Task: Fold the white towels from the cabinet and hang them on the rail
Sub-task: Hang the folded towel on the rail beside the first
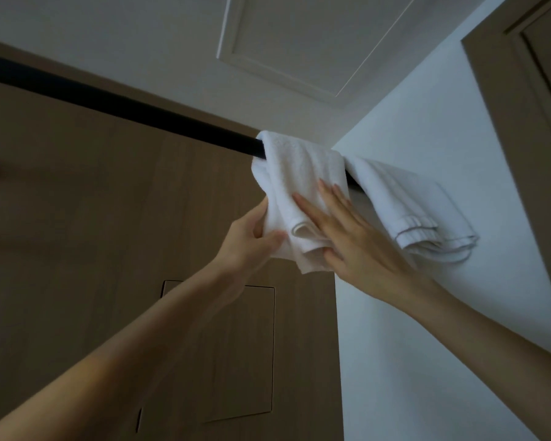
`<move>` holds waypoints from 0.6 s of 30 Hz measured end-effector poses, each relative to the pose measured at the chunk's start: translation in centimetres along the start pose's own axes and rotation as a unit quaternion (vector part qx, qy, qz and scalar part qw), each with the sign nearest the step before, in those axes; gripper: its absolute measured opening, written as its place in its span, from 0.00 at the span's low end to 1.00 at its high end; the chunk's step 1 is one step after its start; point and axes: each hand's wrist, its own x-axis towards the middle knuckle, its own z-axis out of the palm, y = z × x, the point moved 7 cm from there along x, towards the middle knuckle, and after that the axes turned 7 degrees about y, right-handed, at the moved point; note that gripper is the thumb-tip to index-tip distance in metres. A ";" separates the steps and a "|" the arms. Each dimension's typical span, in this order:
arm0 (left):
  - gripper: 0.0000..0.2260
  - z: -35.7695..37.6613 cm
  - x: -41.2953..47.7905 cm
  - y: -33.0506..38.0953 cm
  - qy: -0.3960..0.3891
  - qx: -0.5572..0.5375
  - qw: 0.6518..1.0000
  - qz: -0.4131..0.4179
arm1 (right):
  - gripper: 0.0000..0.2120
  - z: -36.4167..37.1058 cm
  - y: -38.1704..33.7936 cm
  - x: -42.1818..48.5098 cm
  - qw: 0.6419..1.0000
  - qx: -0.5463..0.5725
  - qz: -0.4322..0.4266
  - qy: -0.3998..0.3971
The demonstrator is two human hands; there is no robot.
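A black rail (pixel 118 106) runs overhead from the upper left down to the white wall on the right. Two folded white towels hang over its right end. On the nearer towel (pixel 303 167), my left hand (pixel 248 240) pinches the lower left edge between thumb and fingers. My right hand (pixel 353 237) lies flat against that towel's front, fingers straight, thumb under its bottom fold. The second towel (pixel 407 202) hangs to the right, close to the wall, and neither hand touches it.
A brown wooden panel wall (pixel 77 218) stands behind the rail, with a rectangular hatch (pixel 236 351) lower down. A white wall (pixel 458 313) closes the right side, with a brown door frame (pixel 522 106) beyond. The ceiling holds a white panel (pixel 315 39).
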 end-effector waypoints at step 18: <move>0.24 -0.5 -2.1 -1.9 0.063 -0.036 0.994 -0.084 | 0.45 -1.0 0.5 -1.5 0.996 -0.015 0.076 -0.038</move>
